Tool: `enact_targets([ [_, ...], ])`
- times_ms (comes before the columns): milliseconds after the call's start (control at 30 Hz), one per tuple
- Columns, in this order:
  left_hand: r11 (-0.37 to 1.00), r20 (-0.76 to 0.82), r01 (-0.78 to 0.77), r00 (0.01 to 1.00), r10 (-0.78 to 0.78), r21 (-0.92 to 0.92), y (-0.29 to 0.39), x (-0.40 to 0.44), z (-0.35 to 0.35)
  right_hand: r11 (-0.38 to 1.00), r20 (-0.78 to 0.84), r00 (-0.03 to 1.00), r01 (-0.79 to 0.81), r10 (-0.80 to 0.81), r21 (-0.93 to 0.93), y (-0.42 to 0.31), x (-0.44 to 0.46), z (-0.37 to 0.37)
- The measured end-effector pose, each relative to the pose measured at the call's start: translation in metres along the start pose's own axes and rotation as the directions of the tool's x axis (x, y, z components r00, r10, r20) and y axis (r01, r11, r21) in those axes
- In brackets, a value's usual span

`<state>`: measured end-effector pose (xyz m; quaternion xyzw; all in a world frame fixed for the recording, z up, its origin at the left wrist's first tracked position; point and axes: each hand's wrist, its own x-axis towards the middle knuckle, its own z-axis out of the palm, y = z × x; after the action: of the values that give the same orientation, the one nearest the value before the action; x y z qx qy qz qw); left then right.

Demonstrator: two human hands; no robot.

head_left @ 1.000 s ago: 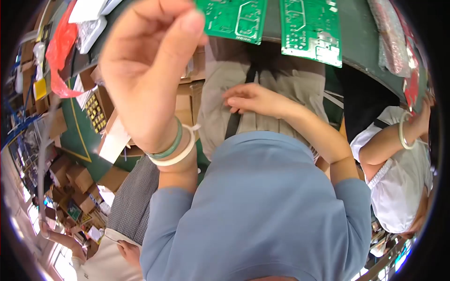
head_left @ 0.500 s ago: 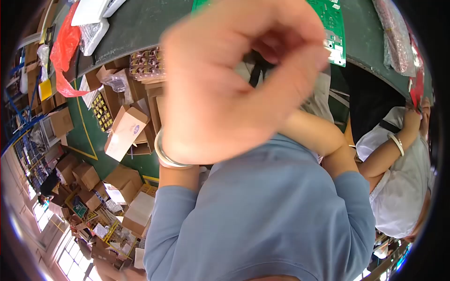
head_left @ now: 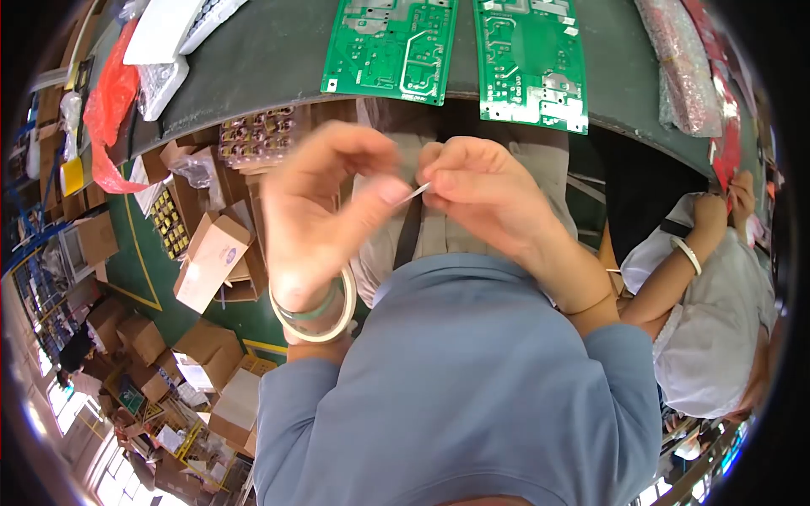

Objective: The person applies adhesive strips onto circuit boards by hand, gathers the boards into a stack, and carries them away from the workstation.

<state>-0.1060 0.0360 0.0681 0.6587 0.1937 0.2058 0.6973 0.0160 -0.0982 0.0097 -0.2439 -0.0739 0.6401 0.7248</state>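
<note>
A thin white strip is pinched between the thumb and fingers of my right hand, in front of my lap. The strip's other end reaches the thumb tip of my left hand, which is slightly blurred. My left fingers curve over with a gap between them and the thumb. Around my left wrist hang a cream ring and a greenish bangle. Beyond my hands, two green circuit boards, a left one and a right one, lie at the edge of the dark table.
White foam pieces and a red plastic bag are at the table's left. Bubble-wrapped material lies at the right, near a co-worker's arm. Cardboard boxes and a tray of small parts stand at the lower left.
My left hand has dropped from close before the camera to near my lap, its curled fingers now beside my right hand. The right hand and strip have come into view.
</note>
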Motion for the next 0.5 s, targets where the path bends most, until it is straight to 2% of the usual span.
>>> enact_targets([
  [67,0.996,0.114,0.045,0.992,-0.055,0.082,-0.006,0.000,0.008,0.999,-0.045,0.998,0.040,-0.039,0.018,-0.007,-0.007,0.004],
  [167,0.980,0.136,0.004,0.990,-0.031,0.196,-0.007,-0.001,0.012,0.996,-0.052,0.995,0.090,-0.089,0.012,-0.013,-0.010,0.010],
  [200,0.967,0.141,0.005,0.989,-0.042,0.253,-0.006,-0.001,0.014,0.992,-0.060,0.992,0.107,-0.112,-0.072,-0.015,-0.009,0.010],
  [233,0.974,0.122,0.045,0.990,-0.073,0.221,-0.003,-0.001,0.016,0.980,-0.065,0.989,0.124,-0.135,-0.155,-0.016,-0.009,0.010],
  [267,0.975,0.123,0.041,0.990,-0.070,0.220,-0.002,-0.001,0.017,0.979,-0.065,0.988,0.126,-0.138,-0.158,-0.019,-0.009,0.007],
  [300,0.974,0.237,0.225,0.947,-0.215,-0.016,0.000,-0.001,0.016,0.961,0.029,0.991,0.135,-0.132,-0.242,-0.024,-0.010,0.005],
  [333,0.879,0.380,0.420,0.869,-0.317,-0.226,0.002,-0.001,0.015,0.934,0.118,0.986,0.148,-0.115,-0.324,-0.030,-0.010,0.003],
  [367,0.781,0.486,0.553,0.789,-0.377,-0.291,0.005,0.003,0.010,0.842,0.205,0.970,0.220,-0.134,-0.493,-0.040,-0.010,0.003],
  [400,0.775,0.491,0.560,0.784,-0.380,-0.294,0.003,0.006,0.006,0.843,0.194,0.972,0.214,-0.133,-0.494,-0.045,-0.009,0.003],
  [467,0.658,0.682,0.720,0.596,-0.424,-0.220,-0.003,0.014,0.003,0.743,0.448,0.889,0.366,-0.099,-0.560,-0.053,-0.008,0.001],
  [500,0.653,0.719,0.731,0.561,-0.410,-0.199,-0.009,0.015,0.006,0.718,0.498,0.863,0.398,-0.083,-0.571,-0.055,-0.007,-0.003],
])
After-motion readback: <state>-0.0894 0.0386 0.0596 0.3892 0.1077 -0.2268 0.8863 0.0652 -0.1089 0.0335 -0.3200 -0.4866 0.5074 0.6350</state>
